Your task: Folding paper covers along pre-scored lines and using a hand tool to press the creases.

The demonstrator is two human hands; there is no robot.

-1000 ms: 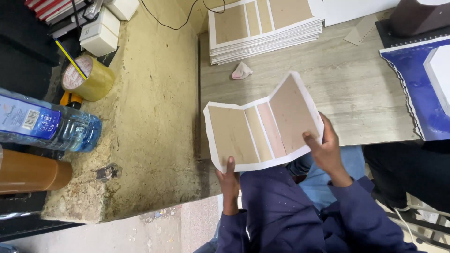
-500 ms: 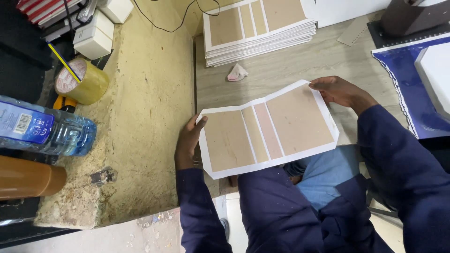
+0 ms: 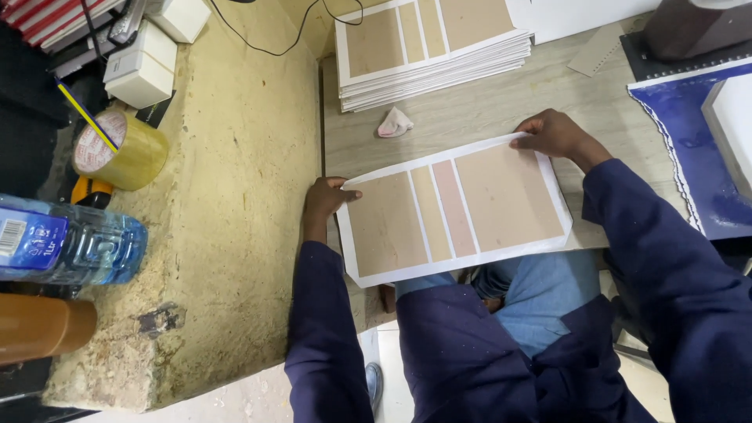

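From the head view, you held the sheet [image 3: 458,207] flat over the near edge of the bench [image 3: 470,117], your left hand [image 3: 325,200] pinching its left edge and your right hand [image 3: 556,135] pinching the far right corner. It looked light, thin and easily creased, so gripping opposite edges suited it; a stack of like sheets [image 3: 435,47] lay further back.
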